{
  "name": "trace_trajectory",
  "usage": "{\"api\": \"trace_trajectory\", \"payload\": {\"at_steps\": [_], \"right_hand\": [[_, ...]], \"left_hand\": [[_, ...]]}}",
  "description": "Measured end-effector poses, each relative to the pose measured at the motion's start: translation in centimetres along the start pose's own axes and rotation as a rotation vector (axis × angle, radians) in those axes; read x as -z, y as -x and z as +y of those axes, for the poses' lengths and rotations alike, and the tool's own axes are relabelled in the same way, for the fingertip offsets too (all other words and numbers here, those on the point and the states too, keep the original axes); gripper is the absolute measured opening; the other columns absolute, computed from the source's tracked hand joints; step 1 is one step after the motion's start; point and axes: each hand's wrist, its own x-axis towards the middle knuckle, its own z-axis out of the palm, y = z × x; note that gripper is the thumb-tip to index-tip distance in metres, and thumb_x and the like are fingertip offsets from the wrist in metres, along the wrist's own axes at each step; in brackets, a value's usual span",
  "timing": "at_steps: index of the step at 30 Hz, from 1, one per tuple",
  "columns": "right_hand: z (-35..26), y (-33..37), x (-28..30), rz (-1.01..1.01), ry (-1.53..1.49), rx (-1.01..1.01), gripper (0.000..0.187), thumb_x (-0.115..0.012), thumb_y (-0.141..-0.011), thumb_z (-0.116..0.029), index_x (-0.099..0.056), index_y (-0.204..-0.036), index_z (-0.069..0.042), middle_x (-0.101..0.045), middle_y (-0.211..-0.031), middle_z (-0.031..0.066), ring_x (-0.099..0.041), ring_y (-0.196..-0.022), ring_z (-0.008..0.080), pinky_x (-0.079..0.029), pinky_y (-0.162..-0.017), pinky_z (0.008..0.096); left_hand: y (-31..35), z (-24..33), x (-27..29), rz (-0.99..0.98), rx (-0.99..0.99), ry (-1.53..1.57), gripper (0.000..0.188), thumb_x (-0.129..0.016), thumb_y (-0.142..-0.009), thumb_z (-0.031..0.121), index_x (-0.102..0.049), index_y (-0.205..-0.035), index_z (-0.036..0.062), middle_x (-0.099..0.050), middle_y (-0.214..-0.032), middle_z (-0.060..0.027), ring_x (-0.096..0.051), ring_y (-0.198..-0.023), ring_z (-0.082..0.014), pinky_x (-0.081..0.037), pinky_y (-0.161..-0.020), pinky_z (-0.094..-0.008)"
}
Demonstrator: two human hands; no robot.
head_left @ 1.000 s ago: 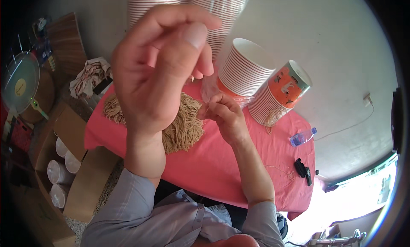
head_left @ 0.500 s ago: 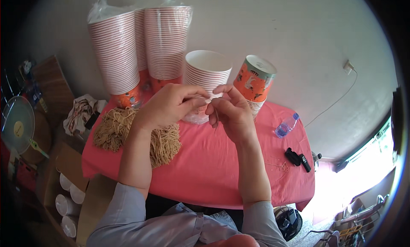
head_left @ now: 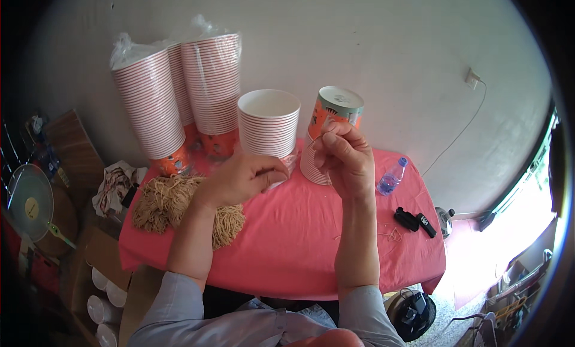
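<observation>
My left hand (head_left: 242,179) is closed, thumb and fingers bent together, in front of a stack of white paper buckets (head_left: 269,128). Whatever it may hold is too small to name. My right hand (head_left: 346,158) is raised in a pinch, its fingertips overlapping an upside-down orange and green paper bucket (head_left: 340,99) behind it. What sits in that pinch cannot be made out. Partly behind my left forearm, a heap of tan string (head_left: 165,203) lies on the table.
Tall plastic-wrapped bucket stacks (head_left: 150,101) stand at the back left of the red-covered table (head_left: 287,251). To the right are a plastic bottle (head_left: 392,177), black objects (head_left: 414,221) and loose string (head_left: 393,235). A cardboard box (head_left: 105,257) holding white tubs stands on the floor at left.
My hands, close together before, have moved apart. The left went down and slightly left; the right moved right, in front of the upside-down bucket. The view has shifted slightly.
</observation>
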Motion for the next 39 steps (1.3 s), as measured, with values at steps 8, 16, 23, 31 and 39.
{"api": "trace_trajectory", "payload": {"at_steps": [8, 16, 23, 31, 39], "right_hand": [[-1.2, -0.5, -0.3, 0.334, 0.030, 0.087, 0.011, -0.071, -0.102, -0.012, -0.072, -0.107, -0.003, -0.073, -0.093, 0.0062, -0.068, -0.080, 0.0128, -0.053, -0.070, 0.0289], [-5.1, 1.0, 0.3, 0.464, 0.171, 0.308, 0.015, -0.067, -0.105, -0.015, -0.070, -0.109, -0.001, -0.072, -0.090, 0.0058, -0.064, -0.067, 0.0111, -0.049, -0.060, 0.0266], [-7.6, 2.9, -1.4, 0.477, 0.347, 0.435, 0.017, -0.065, -0.105, -0.013, -0.070, -0.113, 0.002, -0.071, -0.084, 0.0060, -0.060, -0.060, 0.0094, -0.044, -0.052, 0.0240], [-7.9, 3.1, -1.6, 0.413, 0.295, 0.415, 0.013, -0.068, -0.104, -0.012, -0.072, -0.108, 0.000, -0.072, -0.084, 0.0033, -0.061, -0.065, 0.0063, -0.045, -0.055, 0.0225], [-8.3, 3.5, -1.9, 0.373, 0.276, 0.422, 0.013, -0.068, -0.105, -0.012, -0.071, -0.108, 0.001, -0.071, -0.086, 0.0026, -0.062, -0.069, 0.0053, -0.048, -0.059, 0.0222]], "left_hand": [[0.1, 0.4, -4.7, -0.100, -0.071, -0.166, 0.025, -0.068, -0.105, 0.028, -0.075, -0.109, 0.0050, -0.074, -0.082, -0.0114, -0.071, -0.074, -0.0234, -0.053, -0.071, -0.0367], [-3.1, 1.2, -4.7, 0.299, -0.320, -0.473, 0.017, -0.067, -0.100, 0.018, -0.075, -0.104, 0.0038, -0.076, -0.099, -0.0136, -0.073, -0.093, -0.0353, -0.057, -0.082, -0.0465], [-9.8, -6.0, 1.1, 0.447, -0.154, -0.957, 0.017, -0.064, -0.099, 0.018, -0.076, -0.095, 0.0058, -0.076, -0.096, -0.0123, -0.071, -0.097, -0.0328, -0.052, -0.088, -0.0483], [-11.8, -2.6, 2.7, -0.006, 0.034, -1.213, 0.020, -0.066, -0.092, 0.022, -0.076, -0.087, 0.0055, -0.077, -0.088, -0.0165, -0.075, -0.090, -0.0351, -0.055, -0.083, -0.0516], [-11.5, -3.4, 3.8, 0.177, 0.057, -1.282, 0.019, -0.068, -0.088, 0.021, -0.074, -0.086, 0.0034, -0.075, -0.086, -0.0182, -0.075, -0.085, -0.0344, -0.059, -0.077, -0.0480]]}}
